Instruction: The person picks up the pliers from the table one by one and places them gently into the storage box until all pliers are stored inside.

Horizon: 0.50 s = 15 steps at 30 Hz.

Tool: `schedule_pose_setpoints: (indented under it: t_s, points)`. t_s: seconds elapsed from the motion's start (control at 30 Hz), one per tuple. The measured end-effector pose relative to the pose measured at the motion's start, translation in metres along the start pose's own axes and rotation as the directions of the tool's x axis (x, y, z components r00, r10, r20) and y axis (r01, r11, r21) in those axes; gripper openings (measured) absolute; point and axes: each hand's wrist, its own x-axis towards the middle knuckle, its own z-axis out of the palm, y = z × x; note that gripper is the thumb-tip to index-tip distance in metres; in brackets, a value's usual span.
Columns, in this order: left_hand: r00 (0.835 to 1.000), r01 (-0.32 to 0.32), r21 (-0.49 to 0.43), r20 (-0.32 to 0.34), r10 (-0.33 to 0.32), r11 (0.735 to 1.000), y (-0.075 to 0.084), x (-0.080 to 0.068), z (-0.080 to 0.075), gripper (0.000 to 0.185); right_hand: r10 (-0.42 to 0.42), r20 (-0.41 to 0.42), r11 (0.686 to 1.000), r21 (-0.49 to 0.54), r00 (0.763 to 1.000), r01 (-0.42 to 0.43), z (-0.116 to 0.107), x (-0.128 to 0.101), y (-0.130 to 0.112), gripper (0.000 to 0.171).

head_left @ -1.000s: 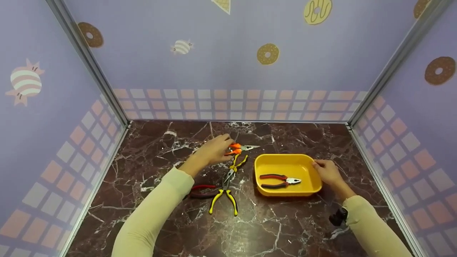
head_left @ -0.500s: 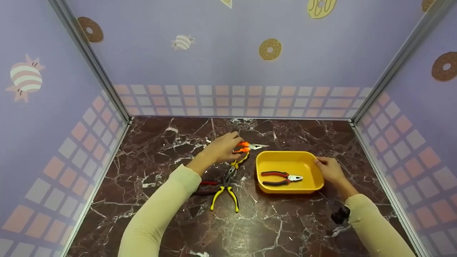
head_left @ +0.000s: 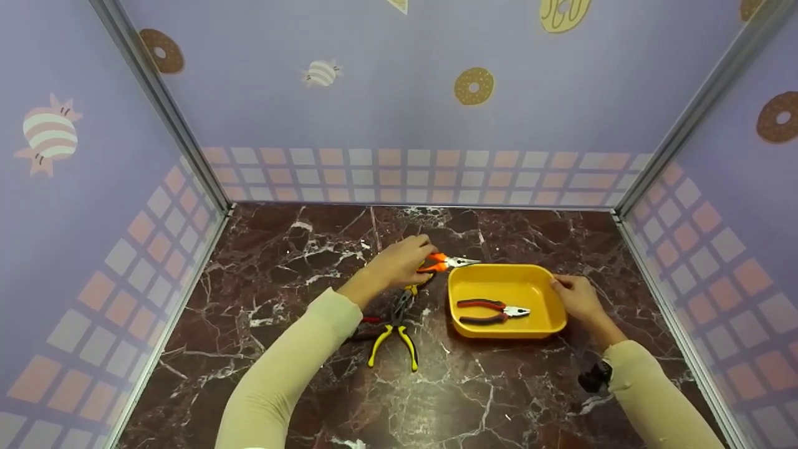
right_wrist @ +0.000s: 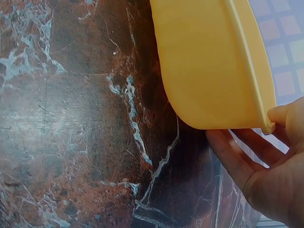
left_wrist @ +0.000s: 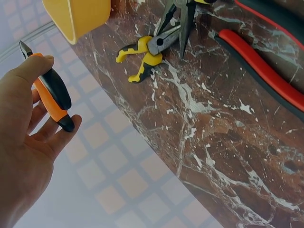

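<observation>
In the head view, my left hand [head_left: 399, 260] grips orange-and-black needle-nose pliers [head_left: 439, 267] by the handles. Their pointed tips reach the back left rim of a yellow plastic bin [head_left: 511, 333]. The left wrist view shows the thumb on one handle of the pliers [left_wrist: 51, 97], with fingers behind. My right hand [head_left: 576, 298] holds the bin's right end; in the right wrist view its thumb lies on the rim of the bin [right_wrist: 204, 61], fingers against the wall. Inside the bin lie red-and-black pliers [head_left: 506, 311], jaws pointing right.
On the dark marbled table, long-nose pliers with yellow-and-black handles [head_left: 408, 343] lie left of the bin. Smaller yellow-and-black pliers [left_wrist: 148, 54] touch or overlap their tips. Red-handled pliers [left_wrist: 266, 66] lie partly under my left forearm. Patterned panels [head_left: 399, 112] enclose the back and sides.
My left hand has moved right with the orange needle-nose pliers, bringing their tips to the bin's rim. My right hand keeps its hold on the bin. The view has tilted slightly.
</observation>
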Motion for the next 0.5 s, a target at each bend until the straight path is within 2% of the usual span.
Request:
schedule_pose_setpoints:
  t_s: [0.27,0.5]
  points:
    - [0.999,-0.029,-0.032,-0.028,0.028,0.999,0.009,-0.002,0.006,0.052,-0.004,0.009,1.0,-0.004,1.0,0.004,0.001,0.0,0.002,0.044]
    - [0.999,-0.029,-0.032,-0.025,0.029,0.999,0.013,-0.001,0.007,0.053,0.04,0.04,0.999,0.015,0.998,-0.041,-0.001,0.003,0.001,0.047]
